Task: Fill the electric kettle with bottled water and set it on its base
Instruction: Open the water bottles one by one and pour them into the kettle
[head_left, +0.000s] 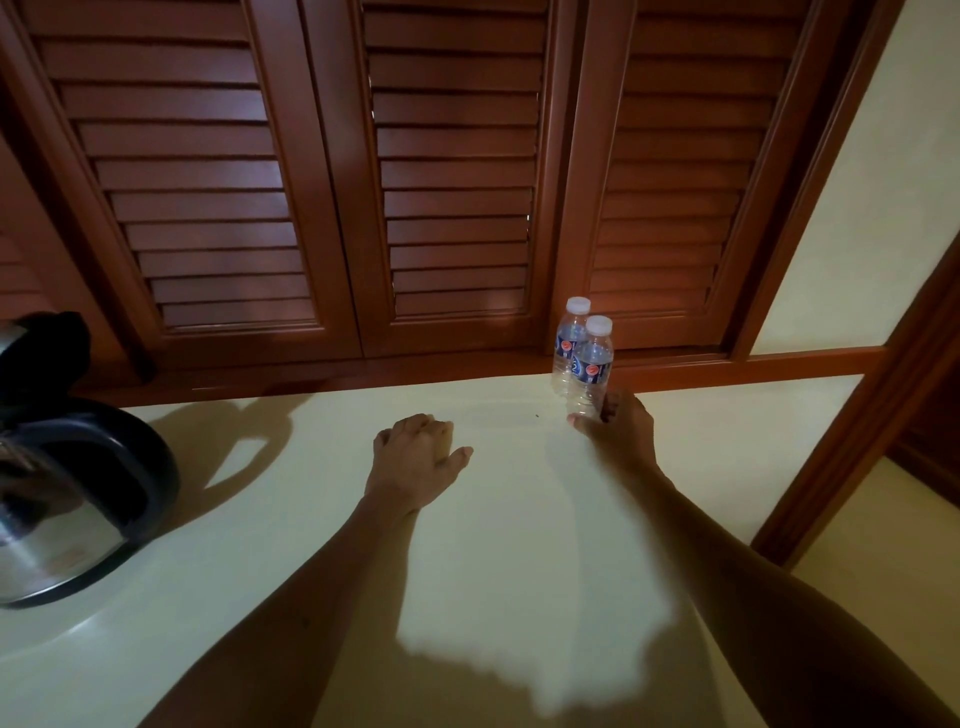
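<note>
At the far left the steel kettle (57, 499) sits on the pale worktop (493, 545), its black base hard to tell apart from it, well left of the bottles. The left hand (415, 457) rests on the worktop between kettle and bottles, fingers loosely curled, holding nothing. The right hand (615, 426) grips the bottom of the nearer bottle (592, 366), which touches the second bottle (569, 343) behind it. That low grip could tip the bottle or knock its neighbour over.
</note>
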